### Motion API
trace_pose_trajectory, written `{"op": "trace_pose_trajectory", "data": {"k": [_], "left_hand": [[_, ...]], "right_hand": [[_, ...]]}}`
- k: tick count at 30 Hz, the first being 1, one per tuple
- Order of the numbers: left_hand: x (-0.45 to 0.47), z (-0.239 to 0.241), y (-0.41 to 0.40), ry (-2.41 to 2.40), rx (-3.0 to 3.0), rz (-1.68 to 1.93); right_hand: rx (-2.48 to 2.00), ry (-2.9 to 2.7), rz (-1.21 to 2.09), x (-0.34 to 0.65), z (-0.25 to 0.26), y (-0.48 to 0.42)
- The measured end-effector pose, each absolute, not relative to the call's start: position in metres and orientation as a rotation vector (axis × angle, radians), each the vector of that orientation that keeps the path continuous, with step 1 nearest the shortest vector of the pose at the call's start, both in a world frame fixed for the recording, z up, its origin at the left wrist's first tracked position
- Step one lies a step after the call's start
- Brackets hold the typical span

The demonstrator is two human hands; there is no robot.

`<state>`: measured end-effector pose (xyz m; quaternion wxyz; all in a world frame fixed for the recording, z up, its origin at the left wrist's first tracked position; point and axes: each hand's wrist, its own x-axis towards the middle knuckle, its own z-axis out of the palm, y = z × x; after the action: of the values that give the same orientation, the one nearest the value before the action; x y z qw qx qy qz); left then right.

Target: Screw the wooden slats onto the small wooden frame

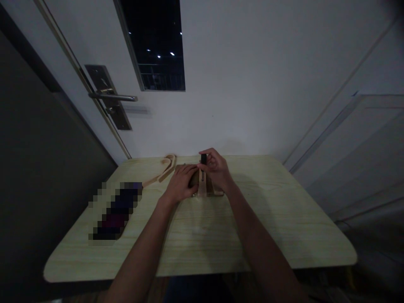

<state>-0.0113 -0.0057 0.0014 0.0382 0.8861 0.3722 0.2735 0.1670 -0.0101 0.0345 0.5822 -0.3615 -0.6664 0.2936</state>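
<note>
A small wooden piece (206, 190) with an upright slat stands near the far middle of the pale wood table (202, 235). My left hand (180, 184) lies over its left side, fingers curled down on it. My right hand (217, 168) pinches a small black tool handle (203, 159) held upright over the slat. Its tip is hidden by my fingers.
A curved light wooden part (164, 170) lies left of the hands at the table's far edge. A dark blurred-out flat object (116, 212) rests on the table's left side. Behind the table are a white wall and a door with a metal handle (112, 97).
</note>
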Motion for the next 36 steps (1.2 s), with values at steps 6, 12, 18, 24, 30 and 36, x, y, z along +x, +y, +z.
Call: {"op": "trace_pose_trajectory", "data": {"k": [6,12,18,24,30,36], "left_hand": [[-0.011,0.003,-0.007,1.149,2.711,0.844],[-0.011,0.002,-0.008,1.164,2.708,0.834],[-0.011,0.003,-0.008,1.15,2.716,0.832],[-0.012,0.004,-0.009,1.143,2.689,0.837],[-0.012,0.002,-0.008,1.143,2.694,0.857],[-0.013,0.002,-0.008,1.159,2.682,0.835]], "right_hand": [[-0.86,-1.579,0.678,0.169,0.035,-0.01],[-0.832,-1.614,0.696,0.172,0.039,-0.014],[-0.645,-1.631,0.845,0.17,0.04,-0.016],[-0.617,-1.64,0.974,0.173,0.037,-0.012],[-0.576,-1.674,1.018,0.179,0.038,-0.011],[-0.525,-1.651,1.055,0.18,0.039,-0.007]]}}
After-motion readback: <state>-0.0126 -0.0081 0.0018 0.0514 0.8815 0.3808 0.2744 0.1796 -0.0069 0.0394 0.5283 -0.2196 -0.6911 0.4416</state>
